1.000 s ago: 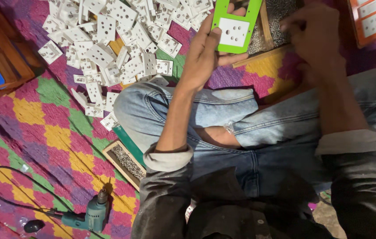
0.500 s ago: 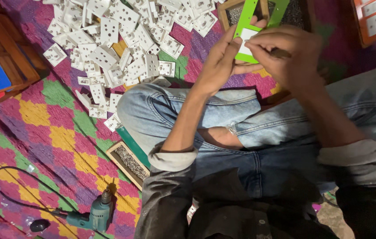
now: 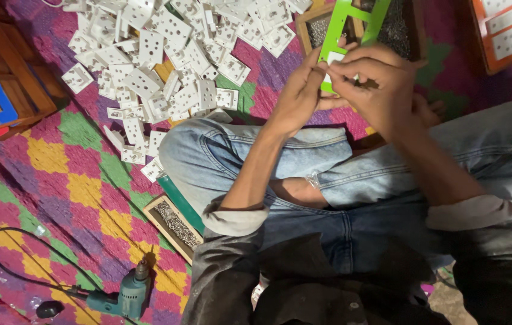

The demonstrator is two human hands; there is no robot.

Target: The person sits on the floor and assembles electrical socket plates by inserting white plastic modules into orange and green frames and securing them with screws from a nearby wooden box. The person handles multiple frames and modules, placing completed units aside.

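Head view: the left hand point(image 3: 300, 96) and right hand point(image 3: 376, 84) meet over the raised knees, both grasping a green switch plate point(image 3: 352, 27) with a white socket piece point(image 3: 332, 59) pressed against it. Left of that plate lies a heap of white socket parts point(image 3: 159, 60). Below the heap, near the knee, sits a small tray of screws point(image 3: 174, 224); lower still, a teal drill point(image 3: 124, 296).
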